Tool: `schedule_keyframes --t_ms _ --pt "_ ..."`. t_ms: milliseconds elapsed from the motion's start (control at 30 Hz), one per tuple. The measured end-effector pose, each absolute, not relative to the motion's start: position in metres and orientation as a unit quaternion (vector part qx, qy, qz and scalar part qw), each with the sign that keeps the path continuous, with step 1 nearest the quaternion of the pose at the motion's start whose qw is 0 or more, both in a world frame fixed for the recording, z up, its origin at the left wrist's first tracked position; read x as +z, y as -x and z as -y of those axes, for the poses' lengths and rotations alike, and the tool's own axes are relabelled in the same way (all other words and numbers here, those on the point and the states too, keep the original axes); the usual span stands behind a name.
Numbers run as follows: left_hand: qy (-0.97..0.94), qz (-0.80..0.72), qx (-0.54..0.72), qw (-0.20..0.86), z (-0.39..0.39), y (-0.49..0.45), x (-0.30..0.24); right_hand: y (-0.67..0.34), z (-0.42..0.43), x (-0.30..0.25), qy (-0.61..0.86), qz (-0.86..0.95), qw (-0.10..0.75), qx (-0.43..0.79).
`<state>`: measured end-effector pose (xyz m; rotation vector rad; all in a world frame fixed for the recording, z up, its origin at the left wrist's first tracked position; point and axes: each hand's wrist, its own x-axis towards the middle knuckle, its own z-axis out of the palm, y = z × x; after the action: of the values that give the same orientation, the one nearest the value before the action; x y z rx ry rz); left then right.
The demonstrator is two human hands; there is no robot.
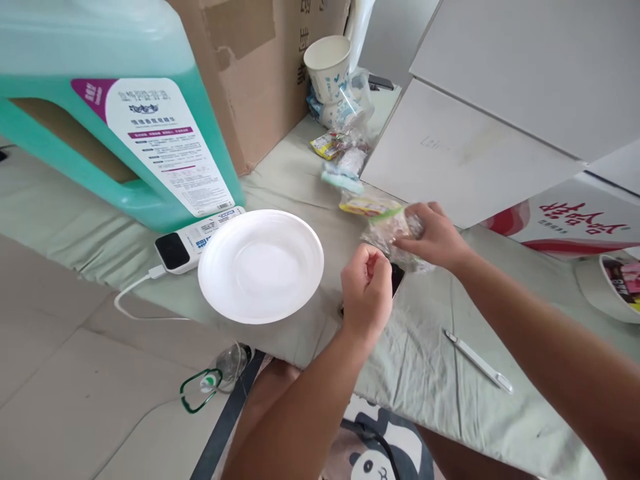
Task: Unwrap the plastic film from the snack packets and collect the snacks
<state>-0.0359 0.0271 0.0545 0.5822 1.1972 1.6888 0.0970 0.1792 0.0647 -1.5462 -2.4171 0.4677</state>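
My right hand (433,233) is closed on a crinkled clear plastic bag (383,230) with yellow and green strips along its top. Just left of it, my left hand (367,290) is curled into a fist; whatever it may hold is hidden by the fingers. Beneath the left hand lies a dark phone (397,279), mostly covered by the hand and the bag. A white disposable plate (213,270) rests on the cloth to the left of my left hand. More crumpled plastic wrappers (350,160) trail away behind the bag.
Left stands a big jug of green liquid (210,120), with a white portable device (173,253) and its cable before it. A cardboard box (250,87), paper cups (327,63) and white boxes (465,153) line the back. A slim white knife-like tool (477,360) lies right.
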Motion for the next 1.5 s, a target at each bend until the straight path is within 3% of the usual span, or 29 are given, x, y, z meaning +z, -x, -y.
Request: schedule_keyframes --t_ms 267,367,467,600,733,867,1133,1300,1500 --pt "-0.278 -0.51 0.665 0.469 -0.032 0.028 0.05 -0.23 -0.18 0.045 0.597 0.785 -0.047 0.158" --pt "-0.281 -0.515 0.663 0.465 -0.036 0.026 0.047 -0.253 -0.182 0.042 0.584 0.794 -0.041 0.162" --pt "-0.269 -0.523 0.667 0.457 -0.041 0.027 0.044 -0.249 -0.181 0.049 0.585 0.8 0.024 0.134" --pt "-0.255 -0.525 0.673 0.454 -0.045 0.026 0.043 -0.196 -0.185 0.064 0.574 0.806 0.082 0.117" --pt "-0.249 -0.53 0.671 0.454 -0.046 0.025 0.043 -0.116 -0.199 0.065 0.437 0.882 0.129 0.125" --pt "-0.247 -0.538 0.669 0.45 -0.046 0.029 0.043 -0.04 -0.221 0.061 0.385 0.908 0.106 0.125" --pt "-0.147 -0.51 0.674 0.514 -0.04 0.028 0.051 0.082 -0.279 0.05 0.415 0.903 0.085 0.065" --pt "-0.087 -0.468 0.664 0.577 -0.042 0.026 0.054 0.13 -0.311 0.053 0.499 0.856 0.128 0.031" --pt "-0.09 -0.477 0.639 0.597 -0.049 0.044 0.052 0.143 -0.346 0.038 0.574 0.804 0.126 0.093"
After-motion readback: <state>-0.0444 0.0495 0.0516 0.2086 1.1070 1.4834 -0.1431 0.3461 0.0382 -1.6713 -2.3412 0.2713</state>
